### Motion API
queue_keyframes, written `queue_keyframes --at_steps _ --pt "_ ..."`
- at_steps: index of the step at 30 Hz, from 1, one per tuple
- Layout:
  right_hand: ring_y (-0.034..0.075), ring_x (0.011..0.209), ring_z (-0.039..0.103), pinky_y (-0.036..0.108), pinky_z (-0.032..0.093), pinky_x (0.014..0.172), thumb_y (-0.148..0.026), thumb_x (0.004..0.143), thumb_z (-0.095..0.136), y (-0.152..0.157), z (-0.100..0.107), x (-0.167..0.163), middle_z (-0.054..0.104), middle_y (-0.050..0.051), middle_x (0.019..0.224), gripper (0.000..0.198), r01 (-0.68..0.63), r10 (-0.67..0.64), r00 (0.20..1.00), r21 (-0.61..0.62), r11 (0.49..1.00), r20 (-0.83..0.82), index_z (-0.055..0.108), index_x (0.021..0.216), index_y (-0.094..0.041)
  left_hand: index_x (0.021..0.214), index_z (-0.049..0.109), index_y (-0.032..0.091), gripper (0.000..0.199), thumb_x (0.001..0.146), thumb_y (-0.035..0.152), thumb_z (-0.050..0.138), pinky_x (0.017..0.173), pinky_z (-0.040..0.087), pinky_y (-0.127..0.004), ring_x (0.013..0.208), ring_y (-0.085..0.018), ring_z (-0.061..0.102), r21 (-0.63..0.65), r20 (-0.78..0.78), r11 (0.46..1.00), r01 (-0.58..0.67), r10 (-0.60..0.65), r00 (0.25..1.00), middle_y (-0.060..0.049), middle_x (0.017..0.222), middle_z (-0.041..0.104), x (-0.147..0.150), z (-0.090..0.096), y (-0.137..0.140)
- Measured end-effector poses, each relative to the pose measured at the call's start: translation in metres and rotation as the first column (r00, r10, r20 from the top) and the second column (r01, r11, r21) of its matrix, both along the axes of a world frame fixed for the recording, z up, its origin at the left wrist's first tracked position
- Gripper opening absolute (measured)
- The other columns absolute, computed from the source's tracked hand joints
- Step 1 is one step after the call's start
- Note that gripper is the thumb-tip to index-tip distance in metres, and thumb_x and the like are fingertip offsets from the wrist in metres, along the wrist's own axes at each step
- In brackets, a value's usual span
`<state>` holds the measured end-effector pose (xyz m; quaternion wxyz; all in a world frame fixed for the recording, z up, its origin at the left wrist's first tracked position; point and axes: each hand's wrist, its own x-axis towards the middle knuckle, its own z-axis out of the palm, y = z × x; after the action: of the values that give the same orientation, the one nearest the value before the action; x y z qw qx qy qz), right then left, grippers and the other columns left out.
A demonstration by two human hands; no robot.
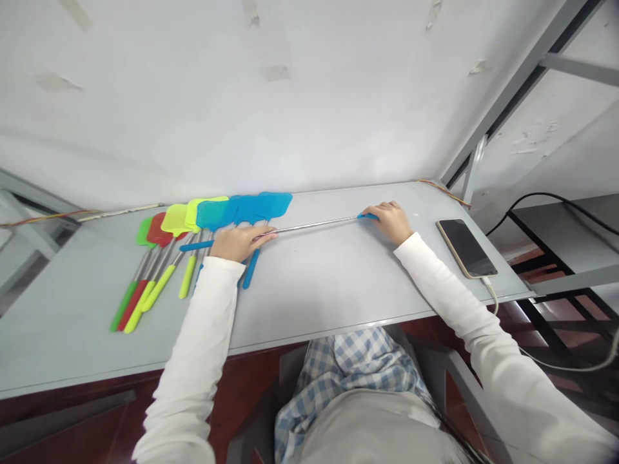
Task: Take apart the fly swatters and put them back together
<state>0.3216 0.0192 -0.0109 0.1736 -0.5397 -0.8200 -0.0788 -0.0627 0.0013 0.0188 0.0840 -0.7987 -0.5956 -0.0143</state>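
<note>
A fly swatter (319, 225) with a thin silver rod stretches level above the table between my two hands. My left hand (236, 243) is closed around it near its blue handle, which sticks out to the left. At the other end, my right hand (388, 221) is closed on the blue head, most of which the fingers hide. Several more swatters lie in an overlapping row by my left hand: a green one (144, 231), a red one (157, 227), a yellow one (176, 219) and blue ones (275, 205). My left hand and forearm cover some of their handles.
A phone (467, 248) with a white cable (491, 290) lies on the right of the grey table (329, 290). Behind the table stands a white wall (309, 116). Metal frame bars (512, 84) rise at the right, beside a dark shelf (570, 232).
</note>
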Motion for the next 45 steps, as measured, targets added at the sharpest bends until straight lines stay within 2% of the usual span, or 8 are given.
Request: queue_keyframes --at_steps 7,14,23,32,39,45 --pt "0.020 0.082 0.062 0.032 0.034 0.079 -0.027 0.091 0.054 0.002 0.000 0.004 0.074 0.006 0.089 0.020 -0.023 0.026 0.995 0.037 0.999 -0.091 0.072 0.098 -0.023 0.119 0.067 0.029 0.052 0.091 0.059 0.035 0.060 0.032 -0.028 0.084 -0.025 0.063 0.021 -0.007 1.000 0.000 0.000 1.000 -0.010 0.093 0.072 0.001 0.000 -0.003" --pt "0.018 0.077 0.061 0.032 0.036 0.081 -0.034 0.089 0.058 0.002 0.005 0.010 0.073 0.004 0.085 0.020 -0.047 0.047 0.974 0.007 0.999 -0.221 0.074 0.097 -0.027 0.118 0.068 0.029 0.051 0.091 0.059 0.036 0.061 0.033 -0.027 0.084 -0.023 0.063 0.027 0.020 1.000 -0.001 0.000 1.000 -0.010 0.094 0.072 -0.002 0.000 -0.005" --pt "0.019 0.077 0.061 0.033 0.032 0.078 -0.032 0.093 0.049 -0.003 0.002 0.002 0.074 0.007 0.084 0.027 0.057 -0.050 0.995 0.084 0.995 -0.081 0.074 0.100 -0.024 0.113 0.069 0.029 0.051 0.091 0.059 0.035 0.060 0.030 -0.028 0.089 -0.025 0.061 0.046 0.020 0.999 0.011 -0.012 1.000 -0.010 0.093 0.070 0.011 0.002 -0.008" --pt "0.017 0.082 0.062 0.033 0.032 0.079 -0.026 0.096 0.044 -0.004 0.000 0.003 0.075 0.004 0.083 0.029 -0.015 0.018 0.999 0.077 0.997 -0.040 0.073 0.099 -0.025 0.107 0.070 0.025 0.051 0.091 0.060 0.036 0.060 0.029 -0.029 0.084 -0.025 0.061 0.024 0.004 1.000 -0.007 0.007 1.000 -0.011 0.090 0.070 0.016 0.007 -0.017" --pt "0.016 0.083 0.063 0.033 0.035 0.079 -0.032 0.097 0.045 -0.010 0.004 -0.006 0.075 0.004 0.088 0.029 -0.018 0.032 0.992 0.105 0.994 -0.125 0.074 0.100 -0.028 0.108 0.067 0.025 0.050 0.095 0.055 0.029 0.060 0.029 -0.028 0.080 -0.023 0.063 0.027 -0.043 0.998 0.064 -0.063 0.997 -0.011 0.094 0.072 0.046 0.011 -0.021" --pt "0.018 0.087 0.064 0.034 0.036 0.078 -0.032 0.096 0.046 -0.015 0.013 -0.006 0.075 0.004 0.092 0.028 0.075 -0.052 0.984 0.131 0.988 -0.172 0.074 0.098 -0.028 0.112 0.065 0.023 0.051 0.097 0.052 0.025 0.060 0.032 -0.028 0.083 -0.022 0.065 0.063 0.017 0.988 0.138 -0.140 0.990 -0.011 0.093 0.072 0.081 0.019 -0.011"
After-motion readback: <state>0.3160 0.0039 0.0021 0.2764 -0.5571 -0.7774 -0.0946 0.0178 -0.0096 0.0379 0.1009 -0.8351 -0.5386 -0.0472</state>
